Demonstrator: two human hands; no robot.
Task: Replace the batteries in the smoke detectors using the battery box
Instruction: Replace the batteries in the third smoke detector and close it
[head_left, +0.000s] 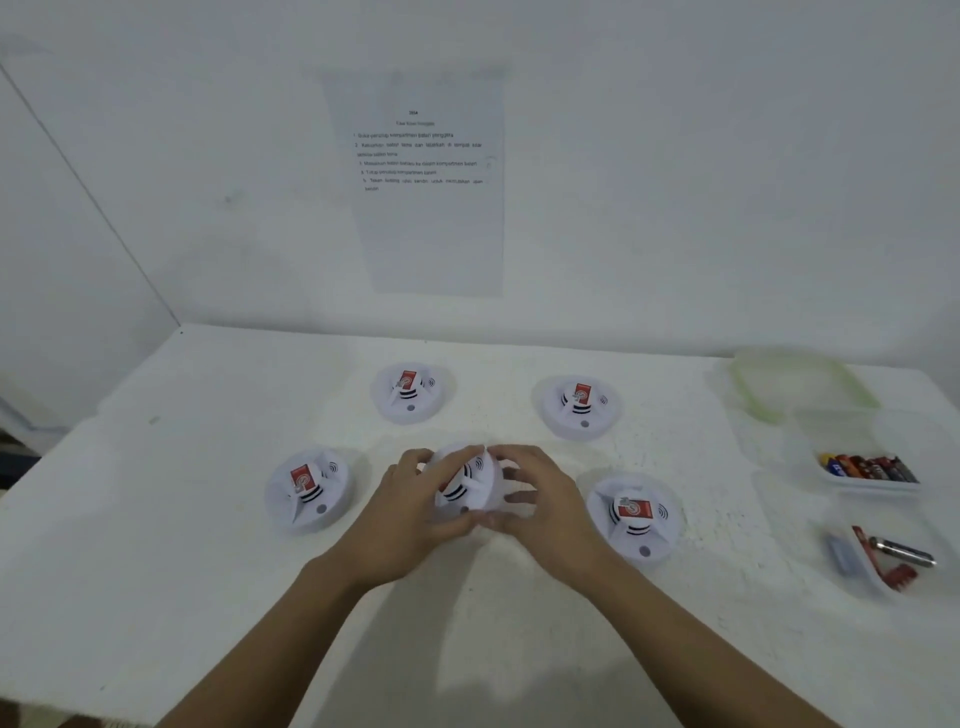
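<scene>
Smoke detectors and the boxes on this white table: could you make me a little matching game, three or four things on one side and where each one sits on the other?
Things:
1. Tilted smoke detector
2. Battery box
3. Green-rimmed lid
4. Printed sheet

Places:
A. Taped to the wall
B. Far right corner of the table, lying flat
C. Between the left hand and right hand
D. Right edge, in front of the lid, holding a row of batteries

Pairs: 1-C, 2-D, 3-B, 4-A

White table (156, 519), four detectors (309, 491), boxes (867, 470)
</scene>
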